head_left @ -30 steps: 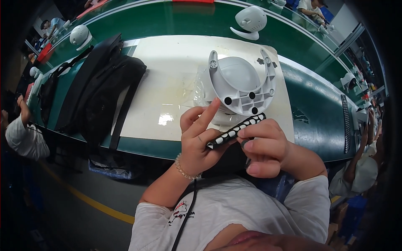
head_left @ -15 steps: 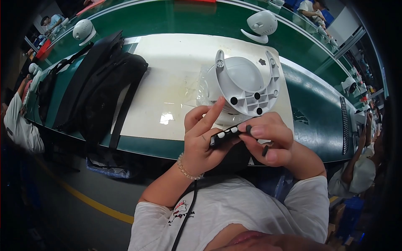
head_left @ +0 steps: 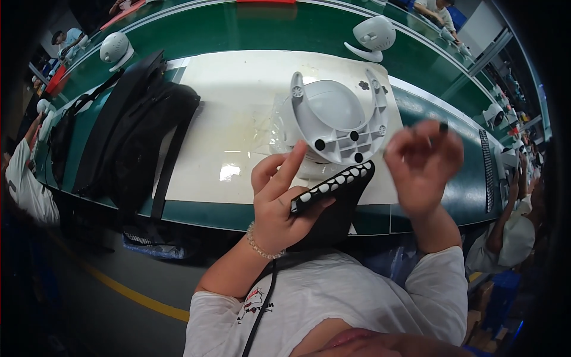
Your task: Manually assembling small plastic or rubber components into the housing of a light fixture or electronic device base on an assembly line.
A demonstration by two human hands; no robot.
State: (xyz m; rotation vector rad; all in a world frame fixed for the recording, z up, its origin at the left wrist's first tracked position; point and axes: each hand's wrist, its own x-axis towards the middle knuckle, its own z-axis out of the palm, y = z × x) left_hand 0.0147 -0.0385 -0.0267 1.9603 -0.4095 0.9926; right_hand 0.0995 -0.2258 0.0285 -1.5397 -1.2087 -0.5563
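My left hand (head_left: 279, 208) grips a black sheet of stick-on pads (head_left: 333, 185), its top edge showing a row of white round spots. The index finger points up toward the white plastic appliance (head_left: 339, 107). Its curved base faces up, with several black round pads (head_left: 354, 136) stuck on it. To the right of that base, my right hand (head_left: 425, 166) is raised and blurred by motion, fingers curled in. A small black pad (head_left: 443, 127) shows at one of its fingertips. Whether another pad sits among those fingers is hidden by blur.
A white mat (head_left: 220, 125) covers the bench, with clear plastic wrap (head_left: 276, 134) beside the appliance. Left lies a black bag (head_left: 143, 125) with straps. Similar white appliances (head_left: 375, 35) stand along the green conveyor (head_left: 267, 27). A black dotted strip (head_left: 488, 172) lies at right. Other people work nearby.
My right hand has lifted away from the pad sheet, moving up and to the right. More of the row of white spots now shows. My left hand still holds the sheet.
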